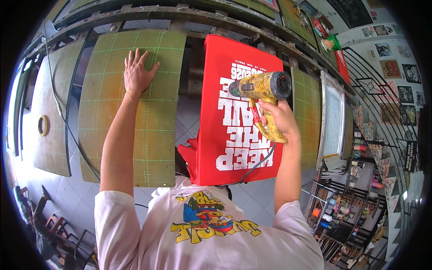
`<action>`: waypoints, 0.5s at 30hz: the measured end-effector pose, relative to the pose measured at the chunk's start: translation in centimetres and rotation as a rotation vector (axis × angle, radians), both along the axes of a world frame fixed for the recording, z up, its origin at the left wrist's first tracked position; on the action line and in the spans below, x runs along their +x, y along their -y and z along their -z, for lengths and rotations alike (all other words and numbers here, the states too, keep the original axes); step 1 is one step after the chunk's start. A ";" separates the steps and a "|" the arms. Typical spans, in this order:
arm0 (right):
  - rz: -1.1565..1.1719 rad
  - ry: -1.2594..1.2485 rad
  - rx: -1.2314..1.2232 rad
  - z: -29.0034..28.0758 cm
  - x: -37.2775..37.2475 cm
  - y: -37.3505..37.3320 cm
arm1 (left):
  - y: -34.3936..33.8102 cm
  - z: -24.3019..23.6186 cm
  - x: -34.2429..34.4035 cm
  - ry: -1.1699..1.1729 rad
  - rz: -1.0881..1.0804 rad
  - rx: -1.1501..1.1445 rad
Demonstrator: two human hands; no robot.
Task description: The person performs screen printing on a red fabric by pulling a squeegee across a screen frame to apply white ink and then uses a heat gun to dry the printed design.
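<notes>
Heat gun (258,87): over the far half of the red shirt, its dark nozzle toward the left and its handle slanting back toward the person; body yellow and worn, round black vent at the rear.
Right hand (282,118): fingers wrapped around the gun's handle, gripping it.
Cord (257,165): dark, trailing from the handle's base across the shirt to its near edge.
Red shirt (211,117): spread flat, with a loose bunch of cloth at its near left corner.
Print (243,114): large white block lettering, upside down to the person, partly hidden by gun, hand and forearm.
Left hand (138,76): palm down on the far part of the green board, grasping nothing, fingers straight and spread.
Green board (101,148): left of the shirt, across a gap, marked with a bright grid.
Pale board (51,153): farther left, bearing a tape roll (40,125) and crossed by a cable (59,107).
Right board (308,114): beside the shirt, also gridded.
Frame (333,121): pale, standing beyond the right board.
Rails (135,17): dark, running behind the boards.
Bucket (332,44): green, far right.
Wall (373,42): pale, hung with pictures.
Shelves (337,222): lower right, crowded with small containers.
</notes>
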State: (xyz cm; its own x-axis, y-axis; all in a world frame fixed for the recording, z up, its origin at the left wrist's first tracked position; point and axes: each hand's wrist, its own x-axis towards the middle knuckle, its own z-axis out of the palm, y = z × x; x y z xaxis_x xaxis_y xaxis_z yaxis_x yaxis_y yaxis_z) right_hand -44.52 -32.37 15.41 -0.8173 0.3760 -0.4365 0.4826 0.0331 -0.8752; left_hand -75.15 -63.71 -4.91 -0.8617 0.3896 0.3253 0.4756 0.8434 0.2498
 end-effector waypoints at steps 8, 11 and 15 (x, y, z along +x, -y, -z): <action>-0.013 -0.013 -0.008 0.0 -0.7 -0.1 | 0.0 0.1 -0.1 -0.004 -0.004 -0.003; -0.019 -0.022 -0.005 0.2 -1.0 0.0 | 0.0 0.0 0.0 -0.002 -0.004 -0.007; -0.039 -0.024 -0.048 0.0 -1.3 0.3 | 0.0 -0.2 0.0 0.004 -0.005 0.001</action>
State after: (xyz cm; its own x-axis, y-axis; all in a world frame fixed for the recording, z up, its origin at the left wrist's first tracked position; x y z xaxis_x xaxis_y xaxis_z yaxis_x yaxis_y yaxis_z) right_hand -45.80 -32.70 15.39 -0.8417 0.3224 -0.4331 0.4602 0.0090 -0.8877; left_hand -75.17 -63.71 -4.76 -0.8648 0.3852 0.3222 0.4706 0.8454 0.2525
